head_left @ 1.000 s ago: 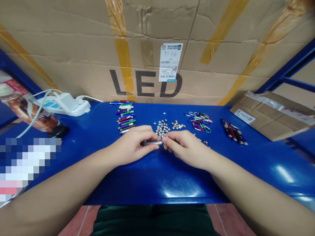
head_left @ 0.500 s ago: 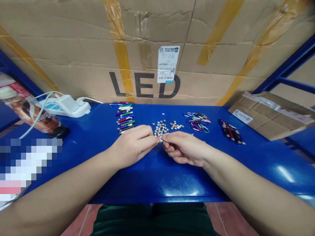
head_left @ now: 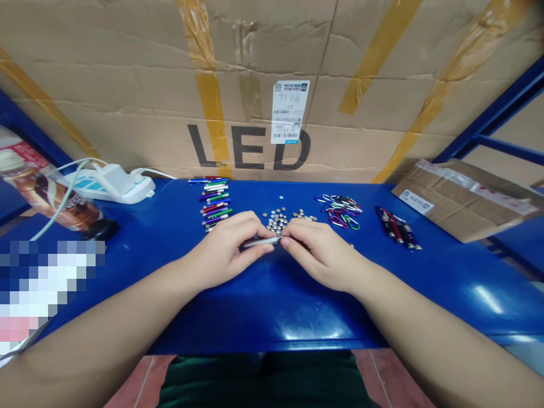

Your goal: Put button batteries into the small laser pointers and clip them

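My left hand [head_left: 229, 252] is closed around a slim silver-and-dark penlight [head_left: 259, 242], which lies nearly level between thumb and fingers. My right hand [head_left: 323, 252] pinches the penlight's right end, with thumb and fingertips covering most of that tip. Just beyond my fingertips, several button cells [head_left: 277, 218] are scattered on the blue table [head_left: 272, 317]. To the left is a column of coloured metal penlight tubes [head_left: 216, 201], partly hidden by my left hand. Past my right hand lies a pile of coloured carabiners [head_left: 340, 211].
Several dark and red penlights [head_left: 398, 228] lie at the right, near a taped small carton [head_left: 463, 198]. At the left are a white power strip [head_left: 123, 187] with cables and a tilted drink bottle [head_left: 55, 192]. A large cardboard box [head_left: 148, 102] stands along the back edge.
The penlight has come into view in my left hand, whose thumb has shifted below it. My right hand has turned palm-down, its fingers now at the penlight's right end.
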The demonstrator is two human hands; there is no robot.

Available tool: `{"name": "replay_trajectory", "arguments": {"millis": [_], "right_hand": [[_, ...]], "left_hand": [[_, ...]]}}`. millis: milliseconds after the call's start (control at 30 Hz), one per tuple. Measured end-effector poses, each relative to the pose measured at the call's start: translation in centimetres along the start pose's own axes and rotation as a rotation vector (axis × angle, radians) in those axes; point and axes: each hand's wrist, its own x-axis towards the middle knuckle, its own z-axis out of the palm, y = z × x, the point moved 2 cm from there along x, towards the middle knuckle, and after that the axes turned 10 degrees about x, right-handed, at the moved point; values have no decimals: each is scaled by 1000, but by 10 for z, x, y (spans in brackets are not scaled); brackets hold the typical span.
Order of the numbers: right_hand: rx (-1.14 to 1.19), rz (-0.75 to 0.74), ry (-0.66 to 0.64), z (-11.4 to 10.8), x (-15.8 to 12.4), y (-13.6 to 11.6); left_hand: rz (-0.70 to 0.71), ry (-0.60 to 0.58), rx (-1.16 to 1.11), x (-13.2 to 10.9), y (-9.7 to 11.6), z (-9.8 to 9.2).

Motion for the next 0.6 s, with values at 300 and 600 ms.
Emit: {"name": "replay_trajectory", "arguments": {"millis": [300, 600], "right_hand": [[532, 462, -46, 11, 3, 7], [673, 567, -51, 12, 2, 9]], "left_hand": [[78, -88, 44, -4, 1, 4], [66, -29, 36, -2, -1, 5]]}}
